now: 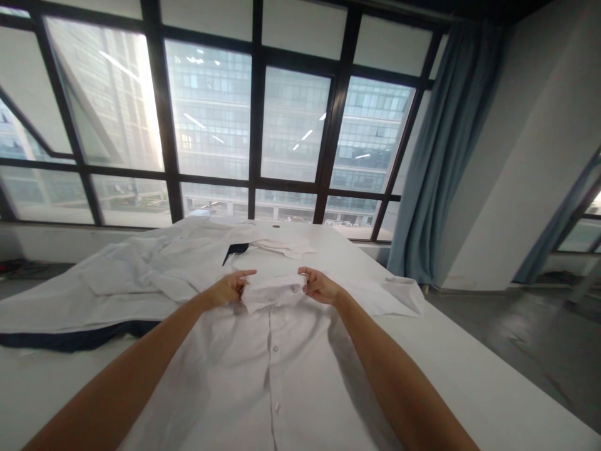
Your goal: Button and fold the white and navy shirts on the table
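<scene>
A white button-up shirt (pixel 235 376) lies front side up on the table, its collar (pixel 270 291) at the far end and its button placket running towards me. My left hand (pixel 230 288) pinches the left side of the collar, with the index finger stretched out to the right. On the collar's right side, my right hand (pixel 319 285) grips the fabric between thumb and fingers. Both arms reach forward over the shirt. One sleeve (pixel 399 297) spreads out to the right on the tabletop.
The white table (pixel 474 369) extends towards the windows (pixel 295 125). A heap of white garments (pixel 141 269) covers its left side, with dark navy cloth (pixel 79 335) along the near edge. A blue curtain (pixel 451 144) hangs at the right beside a pale pillar (pixel 507 169).
</scene>
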`<state>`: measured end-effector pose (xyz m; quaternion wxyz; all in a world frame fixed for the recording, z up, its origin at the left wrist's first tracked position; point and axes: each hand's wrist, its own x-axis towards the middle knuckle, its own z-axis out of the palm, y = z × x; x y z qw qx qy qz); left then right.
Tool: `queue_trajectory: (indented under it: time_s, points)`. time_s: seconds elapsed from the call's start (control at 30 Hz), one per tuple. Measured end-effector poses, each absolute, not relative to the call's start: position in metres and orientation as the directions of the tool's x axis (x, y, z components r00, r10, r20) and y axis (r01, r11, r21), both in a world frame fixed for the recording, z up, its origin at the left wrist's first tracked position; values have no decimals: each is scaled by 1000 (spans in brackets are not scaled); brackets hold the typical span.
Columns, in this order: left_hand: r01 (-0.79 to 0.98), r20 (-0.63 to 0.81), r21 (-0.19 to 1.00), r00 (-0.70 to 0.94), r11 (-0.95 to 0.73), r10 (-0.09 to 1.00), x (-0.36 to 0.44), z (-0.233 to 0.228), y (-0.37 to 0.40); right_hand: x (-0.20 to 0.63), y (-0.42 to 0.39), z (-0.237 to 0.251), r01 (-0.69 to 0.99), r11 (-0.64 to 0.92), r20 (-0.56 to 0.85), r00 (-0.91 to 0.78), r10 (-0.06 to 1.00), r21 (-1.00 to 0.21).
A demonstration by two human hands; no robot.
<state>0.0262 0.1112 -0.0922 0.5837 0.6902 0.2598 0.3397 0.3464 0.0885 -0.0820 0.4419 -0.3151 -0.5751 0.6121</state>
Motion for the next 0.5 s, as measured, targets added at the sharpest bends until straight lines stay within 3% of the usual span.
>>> queue_trajectory:
  time_s: [0.17,0.3,0.37,0.5]
  points:
    - [323,154,893,432,-312,888,33,-96,120,339,102,-93,-336,104,240,-394,887,-936]
    - [590,-84,799,298,-114,951,40,-92,120,338,110,-96,-441,169,308,-266,913,-881]
    - [542,-165,840,272,-9,948,43,-89,115,337,111,-96,-450,178,297,-207,932,-875]
    - [209,-220,965,332,156,917,46,-83,101,332,110,-94,-471,145,238,-145,960,-870]
